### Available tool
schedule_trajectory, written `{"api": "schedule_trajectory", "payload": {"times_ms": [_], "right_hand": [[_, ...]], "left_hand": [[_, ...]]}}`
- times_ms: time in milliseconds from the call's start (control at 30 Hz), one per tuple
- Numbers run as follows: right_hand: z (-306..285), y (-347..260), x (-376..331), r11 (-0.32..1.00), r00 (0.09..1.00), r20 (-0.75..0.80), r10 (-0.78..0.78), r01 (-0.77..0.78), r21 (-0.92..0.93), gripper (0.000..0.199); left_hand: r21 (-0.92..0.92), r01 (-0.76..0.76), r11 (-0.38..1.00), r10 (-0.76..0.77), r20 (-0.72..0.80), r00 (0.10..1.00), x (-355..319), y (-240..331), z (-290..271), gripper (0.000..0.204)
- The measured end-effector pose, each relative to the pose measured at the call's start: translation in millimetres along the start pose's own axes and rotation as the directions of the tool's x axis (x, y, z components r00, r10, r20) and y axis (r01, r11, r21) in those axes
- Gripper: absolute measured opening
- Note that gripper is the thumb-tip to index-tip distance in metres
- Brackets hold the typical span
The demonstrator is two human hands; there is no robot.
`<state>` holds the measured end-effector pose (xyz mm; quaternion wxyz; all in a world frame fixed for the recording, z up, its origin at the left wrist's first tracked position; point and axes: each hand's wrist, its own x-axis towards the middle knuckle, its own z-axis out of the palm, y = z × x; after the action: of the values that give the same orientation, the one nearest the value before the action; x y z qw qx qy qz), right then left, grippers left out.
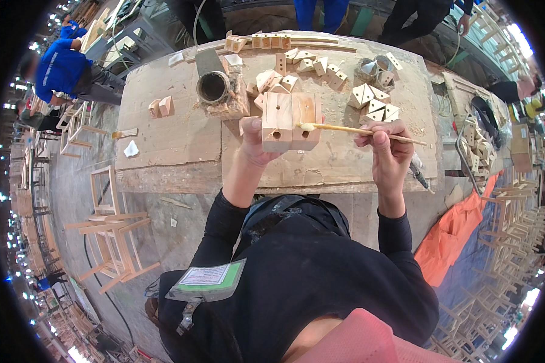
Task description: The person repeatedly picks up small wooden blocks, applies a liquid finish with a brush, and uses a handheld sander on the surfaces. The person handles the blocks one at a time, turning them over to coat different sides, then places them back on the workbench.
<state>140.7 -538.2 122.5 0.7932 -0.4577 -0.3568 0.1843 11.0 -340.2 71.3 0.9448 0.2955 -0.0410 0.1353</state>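
My left hand (pixel 253 144) grips a pair of pale wooden blocks (pixel 277 118) side by side, raised above the bench, with drilled holes in their faces. From the right, my right hand (pixel 386 145) pinches a thin wooden stick (pixel 342 128). A blob of whitish paste (pixel 307 127) sits at the stick's tip, against the right-hand block near a hole. Behind the blocks, more drilled wooden pieces (pixel 269 80) lie heaped. An open round container (pixel 213 88), crusted on its outside, stands to the left of them.
Triangular drilled blocks (pixel 375 104) are grouped on the right of the cardboard-covered bench (pixel 175 145), near two round containers (pixel 367 69). A nozzled tool (pixel 419 172) rests at the front right edge. Wooden stool frames (pixel 116 236) stand left; an orange sheet (pixel 454 233) lies right. People work around.
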Motion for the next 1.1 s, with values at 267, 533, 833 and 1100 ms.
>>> {"api": "schedule_trajectory", "payload": {"times_ms": [267, 533, 833, 1100], "right_hand": [[-3.4, -2.0, 4.1, 1.000, 0.997, -0.071, 0.014, -0.016, -0.027, 0.014], [-1.2, -3.3, 11.2, 1.000, 0.998, -0.055, -0.013, 0.011, -0.025, 0.011], [-5.0, -2.7, 4.5, 1.000, 0.997, 0.071, 0.001, -0.003, 0.023, 0.012], [-11.6, -4.9, -4.0, 0.999, 0.998, 0.040, 0.045, -0.044, -0.014, 0.011]], "left_hand": [[-0.090, 0.002, 0.996, -0.004, -0.012, 1.000, 5.6, 1.0, 19.4, 0.094], [-0.238, -0.037, 0.971, 0.022, -0.066, 0.998, 0.2, -7.3, 13.2, 0.091], [-0.346, -0.075, 0.935, 0.054, -0.070, 0.996, 0.7, -12.9, 7.3, 0.101], [-0.318, -0.040, 0.947, 0.036, -0.020, 0.999, -0.4, -12.0, 5.7, 0.101]]}}
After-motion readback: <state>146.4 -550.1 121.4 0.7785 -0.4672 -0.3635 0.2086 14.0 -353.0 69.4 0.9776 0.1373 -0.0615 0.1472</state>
